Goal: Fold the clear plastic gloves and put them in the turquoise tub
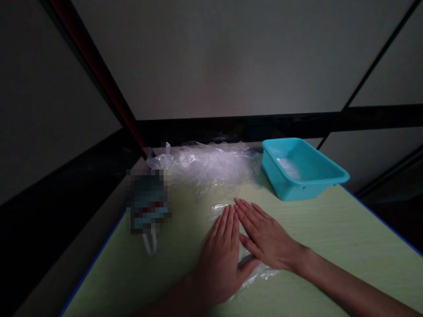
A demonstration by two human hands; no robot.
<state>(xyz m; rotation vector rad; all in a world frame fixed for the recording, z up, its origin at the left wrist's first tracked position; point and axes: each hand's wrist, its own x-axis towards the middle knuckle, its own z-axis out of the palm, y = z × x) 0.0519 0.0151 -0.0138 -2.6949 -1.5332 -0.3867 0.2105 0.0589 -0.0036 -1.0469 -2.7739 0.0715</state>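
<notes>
A thin clear plastic bag (pixel 261 274) lies spread on the table, mostly covered by my two hands. My left hand (pixel 222 255) rests flat on it, fingers stretched forward and thumb out to the right. Flat beside it, my right hand (pixel 264 235) slants up and left, its fingertips meeting those of the left. Neither hand grips anything. Beyond my fingertips is a heap of crumpled clear plastic bags (pixel 214 165) at the back of the table.
A turquoise plastic basin (pixel 297 190) stands at the back right, with something pale inside. At the left lies a blurred-out item (pixel 148 204) with a white strap. The light green table (pixel 330 233) has blue edges and meets a panelled wall (pixel 238 66).
</notes>
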